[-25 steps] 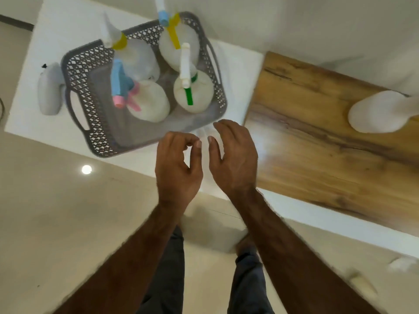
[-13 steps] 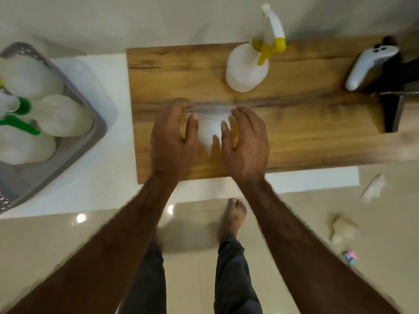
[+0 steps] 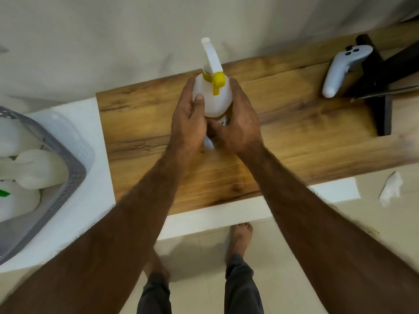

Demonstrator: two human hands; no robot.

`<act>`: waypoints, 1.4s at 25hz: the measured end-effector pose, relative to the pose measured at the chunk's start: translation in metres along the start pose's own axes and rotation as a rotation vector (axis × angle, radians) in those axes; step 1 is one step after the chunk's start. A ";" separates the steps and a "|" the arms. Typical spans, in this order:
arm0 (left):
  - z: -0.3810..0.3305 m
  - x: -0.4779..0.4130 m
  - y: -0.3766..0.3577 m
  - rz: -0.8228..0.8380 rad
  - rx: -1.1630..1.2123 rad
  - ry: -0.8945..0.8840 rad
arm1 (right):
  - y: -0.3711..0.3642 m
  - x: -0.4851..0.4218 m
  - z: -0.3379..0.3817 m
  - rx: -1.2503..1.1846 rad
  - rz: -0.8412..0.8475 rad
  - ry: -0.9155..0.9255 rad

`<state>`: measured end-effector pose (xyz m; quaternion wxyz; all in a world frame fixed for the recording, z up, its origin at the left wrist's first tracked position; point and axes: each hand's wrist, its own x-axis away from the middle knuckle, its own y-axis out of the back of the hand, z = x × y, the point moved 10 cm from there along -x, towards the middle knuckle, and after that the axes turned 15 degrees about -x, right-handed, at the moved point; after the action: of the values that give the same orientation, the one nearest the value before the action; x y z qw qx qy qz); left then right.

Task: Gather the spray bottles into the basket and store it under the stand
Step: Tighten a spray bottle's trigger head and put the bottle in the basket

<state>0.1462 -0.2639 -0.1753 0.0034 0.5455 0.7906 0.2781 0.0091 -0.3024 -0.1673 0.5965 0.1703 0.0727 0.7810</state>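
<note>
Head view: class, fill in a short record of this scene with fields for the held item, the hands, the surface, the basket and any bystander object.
held item: white spray bottle with yellow trigger, upright
left hand: clasps bottle's left side
right hand: clasps bottle's right side
surface: wooden board
basket: grey basket at left, holding white bottles
bystander object: white game controller

I hold a white plastic spray bottle with a yellow collar and trigger (image 3: 212, 96) upright over the wooden top. The grey perforated plastic basket (image 3: 68, 175) sits at far left, with white bottles (image 3: 38, 168) inside.
</note>
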 end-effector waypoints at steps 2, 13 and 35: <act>0.005 0.002 0.000 0.026 0.018 0.027 | 0.000 0.002 0.002 0.016 -0.064 0.002; -0.021 0.105 0.143 -0.102 -0.035 -0.065 | -0.059 0.098 0.113 0.011 -0.021 0.064; 0.104 0.284 0.506 -0.728 0.165 0.110 | -0.382 0.274 0.316 0.073 0.279 0.379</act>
<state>0.4989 0.1534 0.0454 0.0155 0.2115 0.9515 0.2229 0.4033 0.0377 0.0550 0.4519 0.0505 0.1873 0.8707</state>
